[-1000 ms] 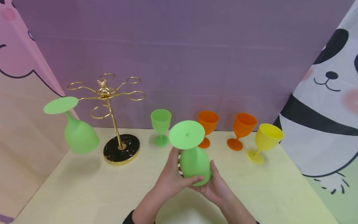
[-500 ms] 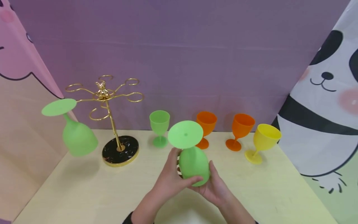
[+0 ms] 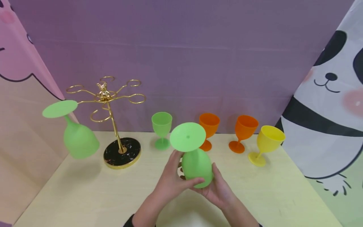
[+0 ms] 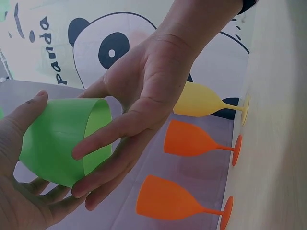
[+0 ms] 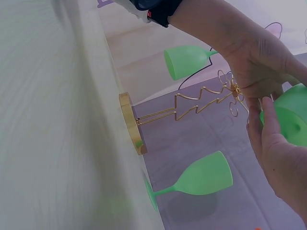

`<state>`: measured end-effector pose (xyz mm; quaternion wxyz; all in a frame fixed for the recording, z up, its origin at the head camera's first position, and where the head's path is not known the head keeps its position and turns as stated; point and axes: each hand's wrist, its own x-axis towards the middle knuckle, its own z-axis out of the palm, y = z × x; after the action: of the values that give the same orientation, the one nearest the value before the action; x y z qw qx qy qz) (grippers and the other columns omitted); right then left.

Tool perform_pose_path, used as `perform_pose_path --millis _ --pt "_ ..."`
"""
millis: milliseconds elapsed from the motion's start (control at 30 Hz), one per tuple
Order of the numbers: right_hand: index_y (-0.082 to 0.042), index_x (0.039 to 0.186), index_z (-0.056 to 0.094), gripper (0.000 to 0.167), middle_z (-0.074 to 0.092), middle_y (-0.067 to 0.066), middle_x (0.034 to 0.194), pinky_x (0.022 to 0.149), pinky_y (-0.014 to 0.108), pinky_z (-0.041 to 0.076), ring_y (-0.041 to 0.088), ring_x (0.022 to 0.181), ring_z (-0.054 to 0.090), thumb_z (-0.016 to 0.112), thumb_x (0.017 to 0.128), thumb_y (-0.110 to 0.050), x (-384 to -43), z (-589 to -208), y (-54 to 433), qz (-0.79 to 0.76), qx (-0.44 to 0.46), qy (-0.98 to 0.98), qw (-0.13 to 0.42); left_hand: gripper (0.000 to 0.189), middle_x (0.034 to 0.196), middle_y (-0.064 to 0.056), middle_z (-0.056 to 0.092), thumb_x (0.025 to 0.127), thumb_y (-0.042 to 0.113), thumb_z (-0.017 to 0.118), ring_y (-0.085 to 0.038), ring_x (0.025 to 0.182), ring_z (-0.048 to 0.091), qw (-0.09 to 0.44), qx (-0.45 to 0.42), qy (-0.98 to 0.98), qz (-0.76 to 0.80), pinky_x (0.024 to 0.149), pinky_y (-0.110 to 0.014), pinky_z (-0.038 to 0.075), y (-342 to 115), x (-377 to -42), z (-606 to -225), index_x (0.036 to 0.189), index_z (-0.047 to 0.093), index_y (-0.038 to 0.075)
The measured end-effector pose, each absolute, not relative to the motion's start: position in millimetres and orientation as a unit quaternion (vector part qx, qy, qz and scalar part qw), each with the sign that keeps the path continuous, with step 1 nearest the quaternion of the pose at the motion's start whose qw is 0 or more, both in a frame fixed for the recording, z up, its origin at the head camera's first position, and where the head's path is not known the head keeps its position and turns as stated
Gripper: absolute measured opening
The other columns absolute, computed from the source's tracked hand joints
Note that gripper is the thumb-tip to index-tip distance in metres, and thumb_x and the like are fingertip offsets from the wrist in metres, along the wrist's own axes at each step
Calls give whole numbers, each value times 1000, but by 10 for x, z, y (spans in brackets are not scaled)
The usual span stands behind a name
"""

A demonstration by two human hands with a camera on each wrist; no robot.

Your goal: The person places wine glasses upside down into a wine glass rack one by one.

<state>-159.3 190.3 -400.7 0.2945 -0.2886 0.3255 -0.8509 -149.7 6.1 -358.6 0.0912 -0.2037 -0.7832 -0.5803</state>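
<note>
A green goblet [image 3: 197, 168] is held upside down in the head view, its round foot facing up toward the head camera. My left hand [image 3: 173, 181] grips its bowl from the left, the thumb lying across the near side. On the right, my right hand [image 3: 218, 190] supports the bowl, its thumb against the side. The left wrist view shows the right hand's fingers [image 4: 108, 139] extended beneath the downward mouth of the bowl [image 4: 57, 139]. In the right wrist view both hands surround the green bowl [image 5: 292, 115], part of which is cut off.
Left stands a gold rack [image 3: 113, 121] with ring arms on a black base [image 3: 122, 153]. A second green goblet [image 3: 80, 140] hangs inverted from it. Upright behind the hands are another green goblet [image 3: 162, 124], two orange goblets [image 3: 209, 121] [image 3: 246, 126] and a yellow goblet [image 3: 269, 140].
The head view shifts slightly at first, then stays nearly still. Both hands keep holding the inverted green goblet in almost the same place.
</note>
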Motion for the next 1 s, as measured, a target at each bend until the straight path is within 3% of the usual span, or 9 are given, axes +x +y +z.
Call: perform_pose_path --millis 767,1000 --pt "-29 147 30 47 45 7 145 111 41 40 30 132 49 17 105 -44 -1608 -3988 1913 -852 -288 326 291 91 140 5 48 68 31 88 -18 122 50 98 -208 -783 -578 95 -41 52 52 -1517 -3552 143 39 36" --pt "-28 148 30 47 43 5 146 113 43 37 32 133 47 19 105 -44 -1591 -4033 1888 -849 -293 329 293 92 144 5 45 69 31 87 -20 125 49 75 -205 -778 -589 98 -45 50 12 -1522 -3567 146 37 34"
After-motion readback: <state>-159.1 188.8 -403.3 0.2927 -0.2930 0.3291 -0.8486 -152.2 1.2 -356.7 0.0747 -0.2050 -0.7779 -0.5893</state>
